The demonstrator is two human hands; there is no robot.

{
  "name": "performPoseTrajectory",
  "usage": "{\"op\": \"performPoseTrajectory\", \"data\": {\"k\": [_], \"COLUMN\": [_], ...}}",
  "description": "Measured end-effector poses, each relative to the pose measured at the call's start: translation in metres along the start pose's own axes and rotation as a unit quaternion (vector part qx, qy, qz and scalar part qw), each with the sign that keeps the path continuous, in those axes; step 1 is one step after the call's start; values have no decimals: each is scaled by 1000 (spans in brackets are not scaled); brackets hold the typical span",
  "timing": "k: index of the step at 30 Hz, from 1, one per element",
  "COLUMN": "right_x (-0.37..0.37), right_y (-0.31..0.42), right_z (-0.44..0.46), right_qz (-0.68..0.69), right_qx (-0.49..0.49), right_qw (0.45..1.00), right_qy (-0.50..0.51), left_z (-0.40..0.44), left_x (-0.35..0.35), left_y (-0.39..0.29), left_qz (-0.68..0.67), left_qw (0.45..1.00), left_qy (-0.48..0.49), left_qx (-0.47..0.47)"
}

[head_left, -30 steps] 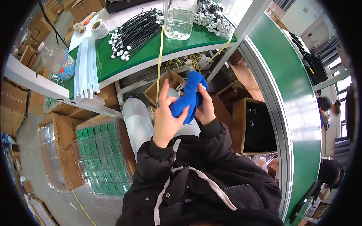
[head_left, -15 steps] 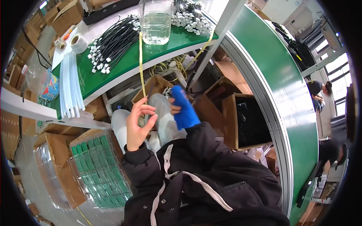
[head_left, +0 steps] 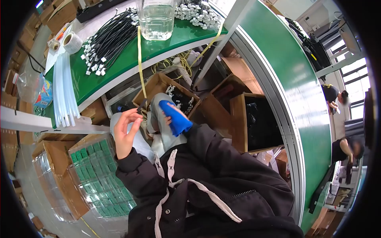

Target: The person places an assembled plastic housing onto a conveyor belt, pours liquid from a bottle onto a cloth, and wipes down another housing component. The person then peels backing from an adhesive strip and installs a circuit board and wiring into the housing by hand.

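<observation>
My left hand (head_left: 126, 133) is raised over my lap, with its fingers curled and the thumb close to the forefinger. A thin dark piece (head_left: 141, 104) shows at its fingertips; its kind is unclear. To its right, my right hand (head_left: 168, 119) is closed on a blue cloth (head_left: 178, 123) that covers much of the hand. Just beyond my knees is an open cardboard box (head_left: 154, 85), where black cables with white connectors (head_left: 180, 101) lie. On the green bench ahead lies a bundle of black cables (head_left: 115, 37) with white connectors.
A clear water container (head_left: 156, 23) stands on the bench near a tape roll (head_left: 72, 43) and pale translucent strips (head_left: 64, 93). Yellow strapping (head_left: 140, 59) hangs off the edge. Right is a box with black contents (head_left: 264, 123); left, trays of green pieces (head_left: 101, 174). Two people work at far right.
Both hands have shifted left in view, and my right hand with the blue cloth has moved lower and tilted. The camera view has shifted slightly, and more of the box of cables shows.
</observation>
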State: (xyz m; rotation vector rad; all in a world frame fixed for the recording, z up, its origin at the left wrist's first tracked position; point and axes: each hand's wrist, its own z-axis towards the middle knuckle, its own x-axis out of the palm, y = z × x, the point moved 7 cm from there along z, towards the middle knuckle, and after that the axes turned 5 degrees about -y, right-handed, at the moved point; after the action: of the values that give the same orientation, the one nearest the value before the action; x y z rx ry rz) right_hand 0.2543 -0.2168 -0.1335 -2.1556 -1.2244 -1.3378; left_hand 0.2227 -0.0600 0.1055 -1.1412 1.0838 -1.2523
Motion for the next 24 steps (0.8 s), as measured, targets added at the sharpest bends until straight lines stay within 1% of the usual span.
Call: {"op": "performPoseTrajectory", "data": {"k": [1, 2, 3, 5, 8, 11, 17, 18, 19, 21, 23, 24], "right_x": [7, 8, 18, 18, -5, 1, 10, 18, 11, 4, 17, -23], "right_y": [-9, -6, -5, -8, -8, -4, -5, -3, -5, -2, 3, 6], "right_z": [-3, -4, -17, -14, 11, 4, -5, -10, -4, 3, -18, -6], "right_qz": [-9, -124, -179, -148, -107, -149, -157, -145, -149, -147, -112, -143], "right_qx": [3, -50, -40, -12, -4, -35, -20, -38, -27, -50, -24, -39], "right_qw": [1000, 989, 975, 980, 993, 985, 981, 983, 985, 987, 993, 987], "right_qy": [-11, -64, -125, -132, -43, -75, -109, -103, -88, -48, -22, -56], "left_z": [0, 0, 0, 0, 1, 2, 2, 2, 3, 3, 2, 1], "left_x": [-1, -2, -3, -5, -7, -8, -7, -8, -9, -10, -13, -14], "left_y": [0, 0, 0, 1, 2, 5, 2, 4, 4, 3, 5, 4], "left_qz": [-16, -32, -47, -42, -39, -37, -52, -49, -46, -34, -13, -4], "left_qw": [1000, 999, 999, 999, 999, 999, 999, 999, 999, 999, 1000, 1000], "left_qy": [-2, -5, -7, -8, -10, -7, -6, -8, -8, -8, -10, -20], "left_qx": [0, 0, -1, -5, -9, -14, 4, 8, 14, 19, 19, 15]}}
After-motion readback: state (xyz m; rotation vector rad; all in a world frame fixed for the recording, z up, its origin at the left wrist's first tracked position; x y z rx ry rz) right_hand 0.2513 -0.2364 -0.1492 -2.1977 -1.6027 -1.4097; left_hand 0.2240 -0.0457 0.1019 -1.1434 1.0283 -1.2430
